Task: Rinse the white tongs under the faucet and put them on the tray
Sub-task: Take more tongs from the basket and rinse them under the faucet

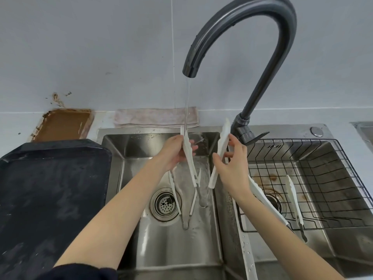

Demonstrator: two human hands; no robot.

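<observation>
I hold one pair of white tongs [188,156] tips up over the left sink basin [173,243], its metal hinge hanging low between my hands. My left hand [173,153] grips the left arm, which sits in the water stream [187,102] falling from the dark curved faucet [242,27]. The tongs' right arm [220,154] is in my right hand [232,168], spread away from the stream. A black tray [50,188] lies on the counter to the left of the sink.
A second pair of tongs [175,196] lies in the left basin near the drain [164,204]. Two more white tongs [294,199] rest in the wire basket [323,178] in the right basin. A folded cloth [155,118] lies behind the sink.
</observation>
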